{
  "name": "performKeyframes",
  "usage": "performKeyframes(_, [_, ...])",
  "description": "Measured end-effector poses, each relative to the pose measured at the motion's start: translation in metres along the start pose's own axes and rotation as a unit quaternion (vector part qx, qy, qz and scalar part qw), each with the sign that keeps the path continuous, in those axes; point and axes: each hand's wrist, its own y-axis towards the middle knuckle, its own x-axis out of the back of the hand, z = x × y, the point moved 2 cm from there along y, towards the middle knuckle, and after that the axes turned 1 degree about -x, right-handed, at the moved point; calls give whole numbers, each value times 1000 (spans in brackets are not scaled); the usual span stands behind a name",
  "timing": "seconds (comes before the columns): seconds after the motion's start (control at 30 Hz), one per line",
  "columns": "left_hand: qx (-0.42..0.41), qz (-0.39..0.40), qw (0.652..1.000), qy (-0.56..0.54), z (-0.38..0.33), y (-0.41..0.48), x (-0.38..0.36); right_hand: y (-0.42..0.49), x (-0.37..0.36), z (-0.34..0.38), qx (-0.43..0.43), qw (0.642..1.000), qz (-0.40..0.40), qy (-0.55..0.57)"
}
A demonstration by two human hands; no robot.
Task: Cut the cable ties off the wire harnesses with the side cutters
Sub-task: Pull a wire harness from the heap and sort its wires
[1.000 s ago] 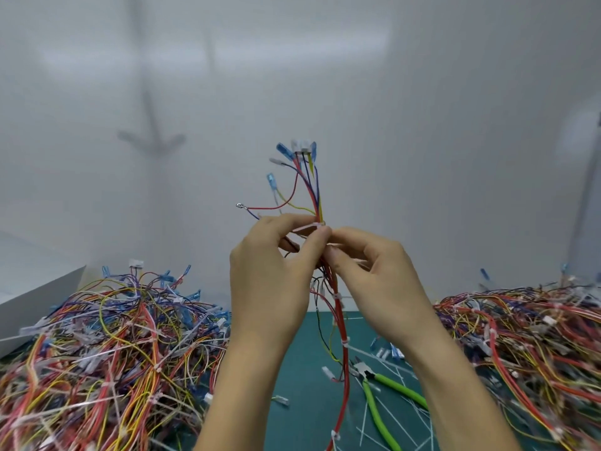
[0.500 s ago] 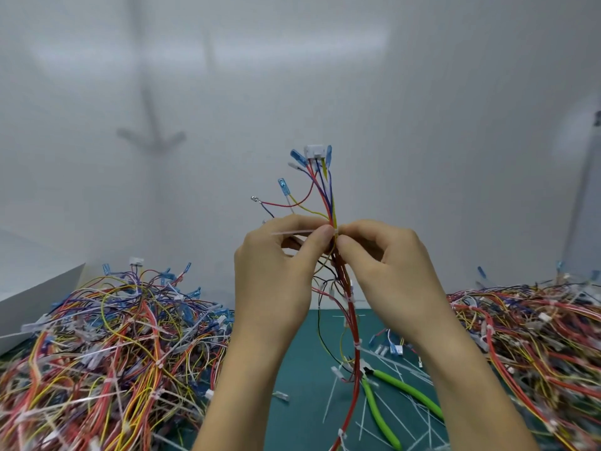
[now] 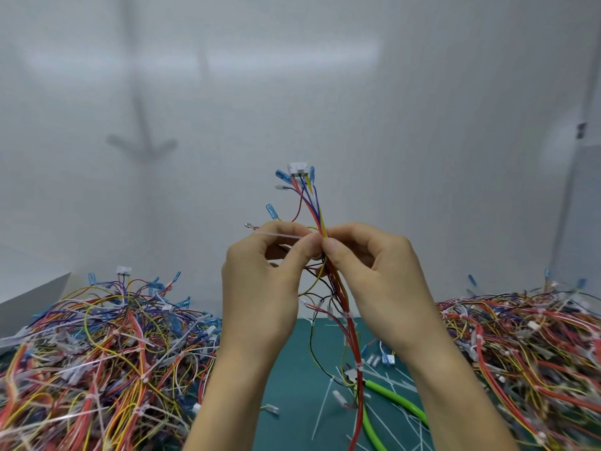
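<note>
**Step in hand (judged):** stripping a severed tie off the bundle, not cutting.
- The left hand (image 3: 260,288) is pinching a translucent cable tie (image 3: 276,235) between thumb and fingers, with the strip sticking out to the left.
- The right hand (image 3: 383,281) is gripping the wire harness (image 3: 320,216) just beside that pinch and holding it upright above the counter (image 3: 292,369).
- The side cutters (image 3: 390,392) are lying unheld on the counter, under the harness's hanging tail.

**Next move (judged):**
- The tie is needing to slide clear and be dropped.
- One hand is then needing to let go and take up the cutters.
- The blades should be biting plastic only, never wire insulation.

**Count:**
- Two hands.
- One harness in hand.
- One pair of cutters.
- One tie being pulled.
- At least two white ties (image 3: 348,315) showing lower on the harness.
- Two heaps of harnesses, a left heap (image 3: 97,353) and a right heap (image 3: 520,353).
- Loose cut ties (image 3: 322,408) lying on the counter, too many to number.
</note>
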Motion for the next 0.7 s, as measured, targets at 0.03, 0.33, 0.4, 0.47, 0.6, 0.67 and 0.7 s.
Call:
performKeyframes(0.03, [-4,6,1000,9,0,0,0,0,0,0,0,1000,-1,0])
performKeyframes(0.33, [-12,21,998,64,1,0,-4,0,-3,-1,2,1000,-12,4])
performKeyframes(0.4, [-11,16,998,55,0,0,-4,0,-2,-1,1,1000,-14,5])
performKeyframes(0.47, [-8,14,999,44,0,-1,-4,0,0,-1,-1,1000,-19,9])
performKeyframes(0.6, [2,23,999,27,1,-1,-5,1,4,-3,-12,1000,-23,9])
performKeyframes(0.67, [12,28,999,16,2,-1,-5,2,5,-5,-18,999,-31,-2])
performKeyframes(0.7, [19,29,999,11,3,-1,-4,3,6,-6,-23,999,-38,-4])
